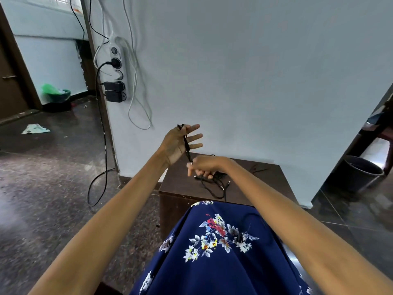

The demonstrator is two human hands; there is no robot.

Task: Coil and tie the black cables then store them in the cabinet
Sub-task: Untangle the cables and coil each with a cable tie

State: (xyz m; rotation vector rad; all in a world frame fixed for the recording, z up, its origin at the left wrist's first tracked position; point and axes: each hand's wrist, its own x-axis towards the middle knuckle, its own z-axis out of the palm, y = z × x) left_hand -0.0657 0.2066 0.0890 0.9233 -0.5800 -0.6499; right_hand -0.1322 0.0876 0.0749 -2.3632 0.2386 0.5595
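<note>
Mid-frame, left hand (180,143) — fingers spread — and closed right hand (204,167) stretch one black cable (187,147); coiling barely begun — more cables (214,184) loose on the cabinet (176,186).

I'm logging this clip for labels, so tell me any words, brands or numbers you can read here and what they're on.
No text can be read.
Power strip on the wall: small marks by its top switch, too blurred to read.
Paper scrap on the floor: too small and blurred to show any print.
Black cable between the left hand and right hand: no visible marking.
</note>
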